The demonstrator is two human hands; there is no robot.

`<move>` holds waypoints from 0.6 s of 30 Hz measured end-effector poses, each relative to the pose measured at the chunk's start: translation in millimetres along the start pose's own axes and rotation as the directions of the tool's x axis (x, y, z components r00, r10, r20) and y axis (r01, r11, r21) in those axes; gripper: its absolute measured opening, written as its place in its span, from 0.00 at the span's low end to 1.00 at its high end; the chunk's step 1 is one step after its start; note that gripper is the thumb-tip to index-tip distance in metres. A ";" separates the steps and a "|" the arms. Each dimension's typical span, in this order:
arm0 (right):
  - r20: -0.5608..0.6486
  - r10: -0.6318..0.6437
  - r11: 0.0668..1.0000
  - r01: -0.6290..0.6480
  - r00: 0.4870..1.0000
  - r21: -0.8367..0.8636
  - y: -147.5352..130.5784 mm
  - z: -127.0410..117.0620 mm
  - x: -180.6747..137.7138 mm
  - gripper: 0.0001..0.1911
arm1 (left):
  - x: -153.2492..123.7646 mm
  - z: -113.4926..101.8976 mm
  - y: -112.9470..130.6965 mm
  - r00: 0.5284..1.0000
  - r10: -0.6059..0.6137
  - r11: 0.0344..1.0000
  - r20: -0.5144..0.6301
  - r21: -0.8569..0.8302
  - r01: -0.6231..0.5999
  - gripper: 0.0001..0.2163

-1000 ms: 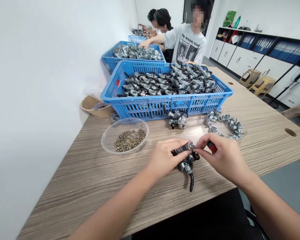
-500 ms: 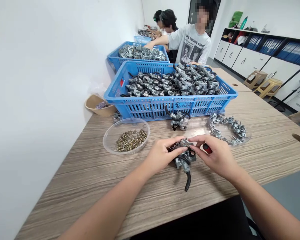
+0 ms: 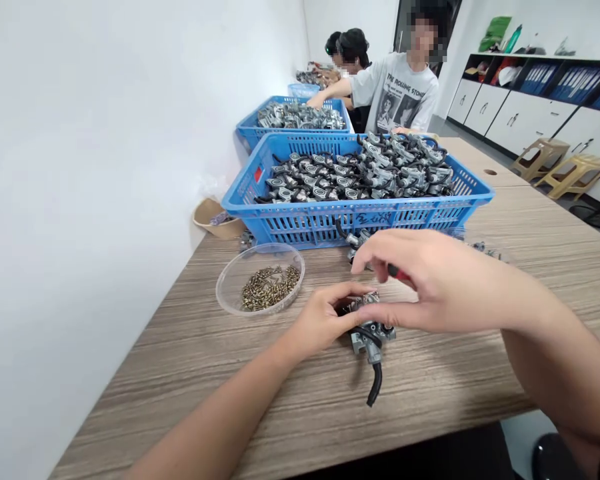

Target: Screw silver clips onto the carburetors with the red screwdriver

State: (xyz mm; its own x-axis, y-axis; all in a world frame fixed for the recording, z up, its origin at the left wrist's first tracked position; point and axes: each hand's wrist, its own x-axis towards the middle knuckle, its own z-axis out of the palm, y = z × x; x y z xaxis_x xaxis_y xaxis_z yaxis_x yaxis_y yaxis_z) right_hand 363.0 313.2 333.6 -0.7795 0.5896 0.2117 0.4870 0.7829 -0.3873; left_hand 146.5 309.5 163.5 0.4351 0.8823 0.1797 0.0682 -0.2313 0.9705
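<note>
My left hand (image 3: 325, 320) grips a small grey metal carburetor (image 3: 373, 333) with a black hose hanging from it, held against the wooden table (image 3: 190, 347). My right hand (image 3: 425, 277) hovers just above it, moving left, with a red-handled tool (image 3: 397, 272) tucked in its curled fingers. A clear bowl of brass screws (image 3: 263, 287) lies just left of my hands. Another carburetor (image 3: 355, 239) rests behind them, in front of the blue crate (image 3: 330, 217).
The blue crate is full of carburetors; a second crate (image 3: 295, 117) stands behind it. A tan bowl (image 3: 215, 217) sits by the white wall. Three people work at the table's far end. A dish of metal parts (image 3: 485, 250) is mostly hidden behind my right arm.
My right hand lifted off the carburetor and swung up and left over it, still holding the red-handled tool. The left hand kept its grip. My view shifted left.
</note>
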 end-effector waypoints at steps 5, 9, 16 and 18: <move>0.226 0.016 0.999 -0.027 0.974 0.043 37.6 23.4 8.6 0.05 | 3.4 -2.6 -2.0 0.998 -0.030 0.997 0.064 -0.068 0.034 0.23; 0.217 -0.029 0.984 -0.011 0.976 0.179 53.7 24.2 8.5 0.04 | 2.2 -5.2 -3.6 0.997 -0.039 0.999 0.060 -0.028 0.041 0.18; 0.238 -0.042 0.970 -0.018 0.970 0.241 66.1 26.3 9.8 0.13 | 1.0 -8.1 -6.0 0.998 -0.032 0.998 0.053 -0.043 0.034 0.18; 0.235 -0.044 0.967 -0.017 0.971 0.254 68.6 29.2 11.2 0.12 | 1.4 -7.3 -5.3 0.998 -0.037 0.998 0.050 -0.040 0.039 0.17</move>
State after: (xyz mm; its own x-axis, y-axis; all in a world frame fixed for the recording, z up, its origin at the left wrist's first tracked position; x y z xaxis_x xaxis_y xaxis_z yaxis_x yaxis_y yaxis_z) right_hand 376.2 367.7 283.2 -0.8711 0.4909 0.0115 0.3844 0.6963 -0.6061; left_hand 140.2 315.0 159.8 0.4768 0.8684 0.1359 0.0490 -0.1806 0.9823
